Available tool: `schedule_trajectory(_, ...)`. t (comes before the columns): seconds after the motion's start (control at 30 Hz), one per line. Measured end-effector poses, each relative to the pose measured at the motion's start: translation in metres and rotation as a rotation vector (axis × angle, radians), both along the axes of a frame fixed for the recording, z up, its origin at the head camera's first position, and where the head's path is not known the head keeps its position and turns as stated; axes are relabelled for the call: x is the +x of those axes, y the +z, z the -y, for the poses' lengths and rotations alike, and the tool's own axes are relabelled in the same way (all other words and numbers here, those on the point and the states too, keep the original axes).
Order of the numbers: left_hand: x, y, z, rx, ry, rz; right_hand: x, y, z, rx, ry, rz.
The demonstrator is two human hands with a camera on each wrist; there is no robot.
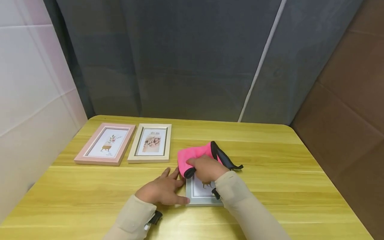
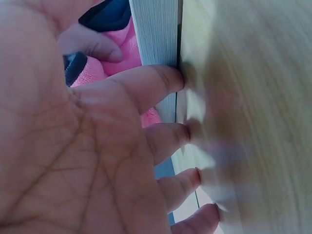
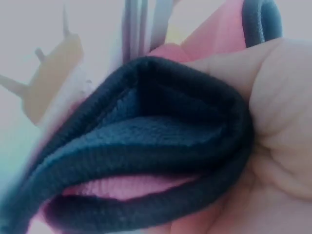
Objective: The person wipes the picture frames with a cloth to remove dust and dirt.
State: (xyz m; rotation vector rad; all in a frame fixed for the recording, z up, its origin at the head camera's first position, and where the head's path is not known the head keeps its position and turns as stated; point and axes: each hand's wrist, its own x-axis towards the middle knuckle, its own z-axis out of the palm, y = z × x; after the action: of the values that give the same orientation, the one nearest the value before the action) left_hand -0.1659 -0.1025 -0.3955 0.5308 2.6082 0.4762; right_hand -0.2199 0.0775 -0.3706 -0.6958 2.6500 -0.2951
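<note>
A pink cloth with dark edging (image 1: 195,154) lies folded over the upper part of a grey-blue picture frame (image 1: 196,201). My right hand (image 1: 208,169) grips the cloth on top of the frame; close up, the folded dark edge (image 3: 146,141) bulges beside the right palm (image 3: 282,112). My left hand (image 1: 163,190) is spread at the frame's left side, thumb at its lower left corner. In the left wrist view, the left hand's (image 2: 97,136) fingers extend along the frame's side (image 2: 158,34), tips on the table.
A pink picture frame (image 1: 82,158) and a cream picture frame (image 1: 150,160) lie side by side at the back left of the wooden table (image 1: 285,193). A dark curtain (image 1: 186,60) hangs behind, with a white wall covering (image 1: 33,73) at left and a brown one (image 1: 345,100) at right.
</note>
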Motion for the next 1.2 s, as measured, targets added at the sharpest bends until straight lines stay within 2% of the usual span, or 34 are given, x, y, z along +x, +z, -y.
schedule_trajectory(0.17,0.001,0.000,0.004,0.020,0.003,-0.006,0.008,0.002,-0.011,-0.126,0.089,-0.027)
schedule_trajectory(0.33,0.004,-0.001,0.004,0.038,0.002,-0.023,0.031,0.018,-0.030,-0.208,0.209,-0.013)
schedule_trajectory(0.47,0.004,-0.001,0.004,0.048,0.001,-0.033,0.055,0.018,-0.036,-0.167,0.291,-0.050)
schedule_trajectory(0.57,0.004,-0.002,0.004,0.044,-0.002,-0.043,0.068,0.009,-0.031,-0.108,0.323,-0.134)
schedule_trajectory(0.67,0.003,-0.002,0.004,0.037,-0.010,-0.058,0.074,0.002,-0.022,-0.083,0.318,-0.216)
schedule_trajectory(0.83,0.000,-0.003,0.006,0.038,-0.020,-0.050,0.066,0.000,-0.011,-0.056,0.268,-0.240)
schedule_trajectory(1.03,0.000,-0.003,0.004,0.056,0.002,0.001,0.033,-0.005,0.001,0.028,0.167,-0.263)
schedule_trajectory(1.2,-0.001,-0.002,0.002,0.037,0.012,0.006,0.009,-0.006,0.004,0.037,0.068,-0.185)
